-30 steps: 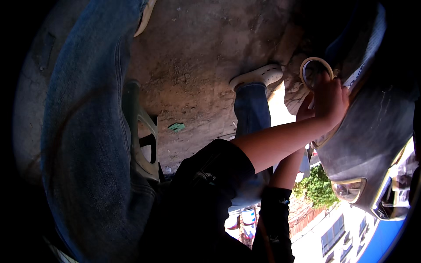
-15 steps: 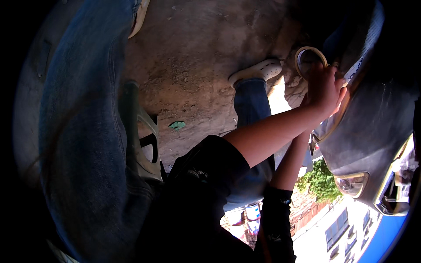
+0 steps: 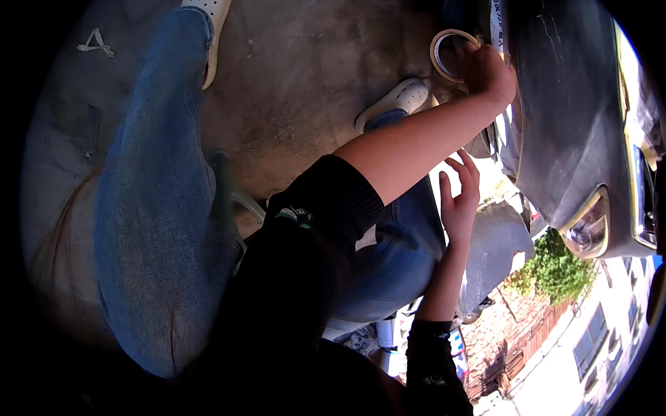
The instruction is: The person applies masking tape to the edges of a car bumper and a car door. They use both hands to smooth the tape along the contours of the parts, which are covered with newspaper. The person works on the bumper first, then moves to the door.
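Note:
My left hand (image 3: 489, 73) is closed at the edge of a roll of tan tape (image 3: 436, 55), beside the car's dark body panel (image 3: 569, 132). A white printed strip (image 3: 498, 28) runs along the panel just past my fingers. Some of the left fingertips are hidden behind the hand. Below my left forearm, my right hand (image 3: 461, 197) is held up apart from the panel, its fingers spread and slightly curled with nothing in them. Yellowish tape edges the headlight (image 3: 588, 225).
My jeans-clad legs (image 3: 156, 229) and pale clogs (image 3: 394, 100) are over the dirt-stained ground. A greenish stool (image 3: 225, 187) shows between the legs. A scrap of tape (image 3: 96, 43) lies at far left. Beyond are a bush (image 3: 555, 267) and a pale building (image 3: 590, 340).
My right hand has come away from the left and the panel and now stands open. The left hand with the tape roll appears higher in view, and the view has shifted.

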`<state>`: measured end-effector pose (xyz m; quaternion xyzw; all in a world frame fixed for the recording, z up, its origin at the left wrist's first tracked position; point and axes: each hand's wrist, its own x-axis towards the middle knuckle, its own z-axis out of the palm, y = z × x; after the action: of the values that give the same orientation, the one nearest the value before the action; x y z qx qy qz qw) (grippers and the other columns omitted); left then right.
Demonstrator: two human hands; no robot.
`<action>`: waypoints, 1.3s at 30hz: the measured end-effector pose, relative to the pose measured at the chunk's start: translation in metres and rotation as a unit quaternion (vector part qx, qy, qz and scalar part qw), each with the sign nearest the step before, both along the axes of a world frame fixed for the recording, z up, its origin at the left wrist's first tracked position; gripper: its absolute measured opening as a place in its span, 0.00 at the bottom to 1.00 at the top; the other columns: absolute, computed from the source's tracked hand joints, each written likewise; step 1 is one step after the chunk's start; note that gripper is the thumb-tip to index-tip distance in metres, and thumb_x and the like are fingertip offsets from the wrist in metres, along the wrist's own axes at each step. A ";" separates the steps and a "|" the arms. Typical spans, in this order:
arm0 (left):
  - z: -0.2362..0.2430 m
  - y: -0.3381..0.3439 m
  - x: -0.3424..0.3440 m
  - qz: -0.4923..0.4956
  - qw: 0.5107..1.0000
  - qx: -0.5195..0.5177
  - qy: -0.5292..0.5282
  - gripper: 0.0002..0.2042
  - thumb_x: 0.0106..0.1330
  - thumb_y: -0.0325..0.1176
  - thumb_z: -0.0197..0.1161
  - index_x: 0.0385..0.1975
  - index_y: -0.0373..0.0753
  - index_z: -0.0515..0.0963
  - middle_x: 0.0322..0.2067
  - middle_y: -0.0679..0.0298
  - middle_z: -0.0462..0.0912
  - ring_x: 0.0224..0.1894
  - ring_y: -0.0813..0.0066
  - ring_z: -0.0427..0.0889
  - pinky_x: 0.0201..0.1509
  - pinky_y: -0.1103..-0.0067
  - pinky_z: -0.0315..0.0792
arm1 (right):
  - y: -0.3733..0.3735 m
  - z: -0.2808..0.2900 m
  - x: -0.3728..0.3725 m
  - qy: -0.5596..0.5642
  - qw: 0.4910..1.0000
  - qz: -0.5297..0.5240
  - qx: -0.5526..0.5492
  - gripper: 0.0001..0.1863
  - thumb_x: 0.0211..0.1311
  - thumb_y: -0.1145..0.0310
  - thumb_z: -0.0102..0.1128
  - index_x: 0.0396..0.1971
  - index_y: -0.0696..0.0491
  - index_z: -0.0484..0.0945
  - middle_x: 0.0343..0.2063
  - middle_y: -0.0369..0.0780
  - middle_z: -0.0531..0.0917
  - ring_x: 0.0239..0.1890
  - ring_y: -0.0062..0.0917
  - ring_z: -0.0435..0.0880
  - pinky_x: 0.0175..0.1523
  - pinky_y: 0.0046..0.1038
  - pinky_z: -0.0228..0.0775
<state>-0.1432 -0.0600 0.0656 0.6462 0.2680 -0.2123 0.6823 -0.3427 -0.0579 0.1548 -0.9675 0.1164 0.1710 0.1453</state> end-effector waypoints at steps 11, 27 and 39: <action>0.040 0.152 -0.147 -0.222 0.957 -0.160 -0.093 0.38 0.65 0.17 0.46 0.75 0.39 0.40 0.53 0.50 0.79 0.46 0.69 0.84 0.52 0.77 0.74 | 0.035 0.035 -0.036 -0.173 0.947 -0.198 0.187 0.18 0.63 0.75 0.63 0.53 0.57 0.78 0.46 0.42 0.84 0.47 0.29 0.84 0.56 0.30 0.75; 0.266 0.320 -0.285 -0.560 0.777 -0.094 -0.270 0.28 0.72 0.25 0.54 0.71 0.37 0.55 0.38 0.59 0.86 0.34 0.73 0.83 0.45 0.78 0.75 | 0.173 0.191 -0.199 -0.409 0.859 -0.212 0.223 0.04 0.57 0.77 0.66 0.32 0.57 0.80 0.28 0.39 0.81 0.33 0.28 0.83 0.40 0.26 0.75; 0.253 0.273 -0.319 -0.600 0.618 -0.042 -0.507 0.04 0.71 0.29 0.58 0.41 0.40 0.77 0.21 0.63 0.82 0.23 0.70 0.83 0.26 0.76 0.71 | 0.205 0.176 -0.281 -0.501 0.680 -0.463 0.268 0.04 0.60 0.76 0.65 0.32 0.59 0.79 0.28 0.38 0.82 0.31 0.21 0.83 0.39 0.24 0.76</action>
<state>-0.4625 0.2128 0.3189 0.6387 -0.5770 -0.2240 0.4572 -0.6236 0.1468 0.3311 -0.6507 0.4089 -0.4046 0.4956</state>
